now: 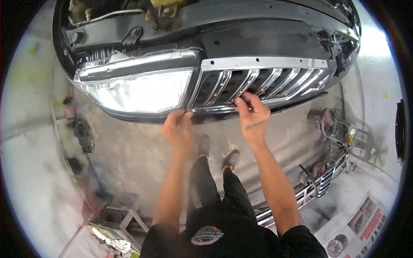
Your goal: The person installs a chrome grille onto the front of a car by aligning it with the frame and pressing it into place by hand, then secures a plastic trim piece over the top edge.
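A car front fills the upper view, with a white-lit headlight (pixel 133 90) beside a black grille with chrome slats (pixel 273 81) under a chrome strip (pixel 228 63). My left hand (pixel 177 129), a little blurred, has its fingertips closed on the lower chrome edge (pixel 188 110) where headlight and grille meet; exactly what they pinch is unclear. My right hand (pixel 253 116) is closed on the grille's lower middle, thumb on the front and some fingertips hidden among the slats.
Below the car are concrete floor (pixel 120 146) and my feet. At the right are a round bucket-like container (pixel 329 122), metal frames and a spare chrome grille (pixel 327 180). A small stand with papers (pixel 107 238) is at lower left, white walls (pixel 26 150) at both sides.
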`<state>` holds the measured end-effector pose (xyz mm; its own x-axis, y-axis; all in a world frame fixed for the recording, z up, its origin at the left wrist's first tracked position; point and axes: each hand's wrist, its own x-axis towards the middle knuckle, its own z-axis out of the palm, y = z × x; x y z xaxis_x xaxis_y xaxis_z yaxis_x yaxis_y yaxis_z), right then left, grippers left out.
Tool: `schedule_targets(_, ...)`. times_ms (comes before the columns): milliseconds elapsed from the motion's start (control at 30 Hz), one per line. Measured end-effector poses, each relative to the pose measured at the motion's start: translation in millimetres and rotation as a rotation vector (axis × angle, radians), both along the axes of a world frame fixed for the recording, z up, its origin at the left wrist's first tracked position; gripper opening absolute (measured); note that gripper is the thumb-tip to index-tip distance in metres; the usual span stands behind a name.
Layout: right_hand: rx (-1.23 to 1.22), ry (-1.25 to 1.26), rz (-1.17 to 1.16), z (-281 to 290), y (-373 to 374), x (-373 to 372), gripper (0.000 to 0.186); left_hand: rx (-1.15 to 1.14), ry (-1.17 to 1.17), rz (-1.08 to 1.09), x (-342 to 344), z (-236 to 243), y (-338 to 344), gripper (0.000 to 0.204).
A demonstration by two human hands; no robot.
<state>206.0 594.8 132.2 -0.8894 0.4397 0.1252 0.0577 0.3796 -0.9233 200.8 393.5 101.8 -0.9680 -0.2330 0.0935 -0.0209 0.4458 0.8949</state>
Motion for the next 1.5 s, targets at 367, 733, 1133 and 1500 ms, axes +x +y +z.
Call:
schedule_targets(367, -0.078, -0.071, -0.061, 7.2, -1.5, -7.7, 0.022, 0.012, -0.053, 0.022, 3.0, 18.3, 5.5, 0.015)
schedule_targets(733, -0.134, -0.066, 0.036, 9.0, 3.7, -9.1, 0.025, 0.313, -0.227, 0.116, -3.4, 22.2, 5.5, 0.02)
schedule_targets(1133, -0.116, -0.144, 0.136, 10.1, 11.9, -7.7, 0.025, 0.122, -0.044, 0.153, 12.1, 2.4, 10.6, 0.018)
schedule_targets(1500, -0.058, -0.166, 0.099, 12.5, 7.0, -8.8, 0.023, 0.05, 0.062, 0.078, 4.5, -0.6, 0.1, 0.017)
